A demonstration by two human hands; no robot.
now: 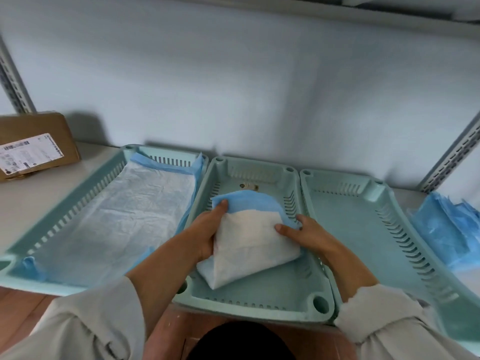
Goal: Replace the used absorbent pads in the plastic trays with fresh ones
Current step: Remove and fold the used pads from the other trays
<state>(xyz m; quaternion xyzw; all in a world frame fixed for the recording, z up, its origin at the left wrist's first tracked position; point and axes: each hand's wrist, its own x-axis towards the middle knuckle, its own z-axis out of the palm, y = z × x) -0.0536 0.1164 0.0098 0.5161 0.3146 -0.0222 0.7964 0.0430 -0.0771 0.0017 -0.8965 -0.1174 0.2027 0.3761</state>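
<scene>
Your left hand (207,231) and right hand (302,233) both hold a folded pad (249,245) over the middle tray (262,305), the left with its thumb curled onto the blue upper edge and its fingers tucked behind the fold, the right with its fingers clamped on the pad's right edge, thumb on the white face. The pad shows its white absorbent side toward you with a blue backing folded over along the far edge, and its near corner hangs down close to the tray floor; you cannot tell whether it touches. A small stain or sticker sits on the bare floor near the far wall of this tray. To the left, the left tray (65,203) holds a spread pad (124,216) lying flat, white side up, blue edges riding up the walls. To the right, the right tray (389,229) shows a bare floor. Just beyond it on the right lies a blue stack of pads (446,229). A cardboard box (36,144) with a label sits at the far left on the shelf
</scene>
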